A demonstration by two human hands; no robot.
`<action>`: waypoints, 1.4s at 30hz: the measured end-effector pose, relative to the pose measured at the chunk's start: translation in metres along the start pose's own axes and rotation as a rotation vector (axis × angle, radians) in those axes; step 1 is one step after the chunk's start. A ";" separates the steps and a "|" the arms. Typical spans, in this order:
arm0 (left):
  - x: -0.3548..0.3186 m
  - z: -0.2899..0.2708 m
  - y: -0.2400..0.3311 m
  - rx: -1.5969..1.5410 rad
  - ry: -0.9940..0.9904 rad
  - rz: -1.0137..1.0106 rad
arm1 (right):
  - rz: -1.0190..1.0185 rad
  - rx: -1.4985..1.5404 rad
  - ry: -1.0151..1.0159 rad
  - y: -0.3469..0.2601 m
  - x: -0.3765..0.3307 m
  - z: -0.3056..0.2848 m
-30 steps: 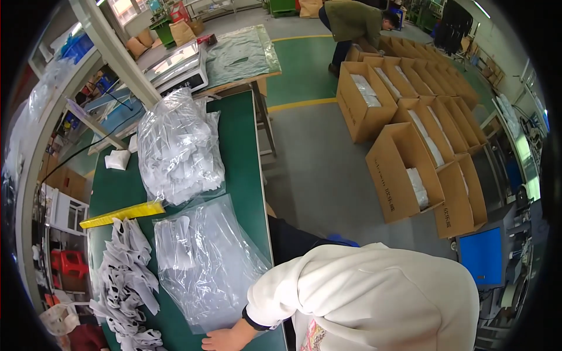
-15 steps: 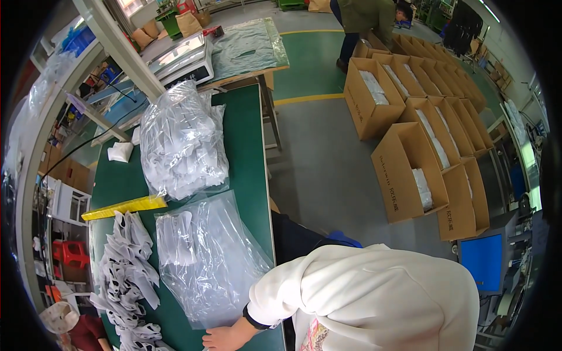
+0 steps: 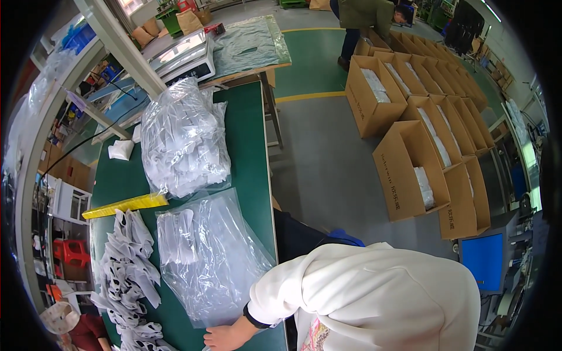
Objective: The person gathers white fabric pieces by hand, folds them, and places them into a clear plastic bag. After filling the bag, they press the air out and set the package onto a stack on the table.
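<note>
My right hand [image 3: 229,336] is at the lower edge, a black band on its wrist below a white sleeve. Its fingers look curled together beside the near corner of a flat clear plastic bag [image 3: 219,286]. The frame edge cuts off the fingertips, so what they hold cannot be made out. White fabric pieces [image 3: 177,234] show at the bag's far left part. To its left runs a heap of white fabric pieces with dark openings [image 3: 132,269]. Beyond lies a bulging clear bag full of white pieces [image 3: 186,143]. My left hand is out of view.
Yellow strip [image 3: 126,206] and small white packet [image 3: 121,150] lie on the green table [image 3: 246,128]. A scale [image 3: 187,55] stands behind. Rows of open cartons [image 3: 404,175] with white contents fill the right floor. Another person [image 3: 366,23] bends over them. A metal post [image 3: 126,47] rises at left.
The view has shifted slightly. The person by the cartons has bent lower. My right hand stays nearly in place, and the bags and fabric pieces lie as before.
</note>
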State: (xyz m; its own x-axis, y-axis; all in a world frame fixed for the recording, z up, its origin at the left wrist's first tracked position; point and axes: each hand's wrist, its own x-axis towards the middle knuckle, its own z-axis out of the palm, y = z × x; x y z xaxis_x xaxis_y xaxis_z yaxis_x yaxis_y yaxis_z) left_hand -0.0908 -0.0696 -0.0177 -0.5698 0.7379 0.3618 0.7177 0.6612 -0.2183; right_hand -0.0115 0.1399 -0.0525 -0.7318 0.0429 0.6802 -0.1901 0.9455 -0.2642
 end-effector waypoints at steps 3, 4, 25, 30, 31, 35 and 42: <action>0.002 -0.002 0.002 0.022 0.036 0.031 | 0.000 0.004 0.028 0.000 0.000 0.002; 0.004 -0.005 0.005 0.036 0.037 0.035 | -0.001 0.005 0.042 0.000 0.001 0.002; 0.020 0.003 0.021 0.081 0.088 -0.016 | -0.026 0.021 -0.029 -0.005 -0.002 -0.002; 0.004 0.046 -0.026 0.131 0.104 -0.011 | -0.018 0.047 0.012 -0.004 -0.006 0.007; 0.002 0.049 -0.031 0.133 0.069 -0.026 | -0.014 0.057 0.014 -0.005 -0.005 0.006; -0.002 0.059 -0.034 0.129 -0.061 -0.104 | -0.039 0.043 0.010 -0.002 -0.007 -0.002; -0.001 0.064 -0.034 0.133 -0.090 -0.122 | -0.036 0.026 -0.038 -0.004 -0.005 -0.010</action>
State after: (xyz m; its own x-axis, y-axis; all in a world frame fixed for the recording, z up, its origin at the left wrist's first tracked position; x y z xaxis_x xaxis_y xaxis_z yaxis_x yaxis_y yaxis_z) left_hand -0.1404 -0.0839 -0.0688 -0.6872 0.6560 0.3121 0.5850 0.7545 -0.2977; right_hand 0.0001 0.1395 -0.0481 -0.7486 -0.0039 0.6630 -0.2334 0.9375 -0.2580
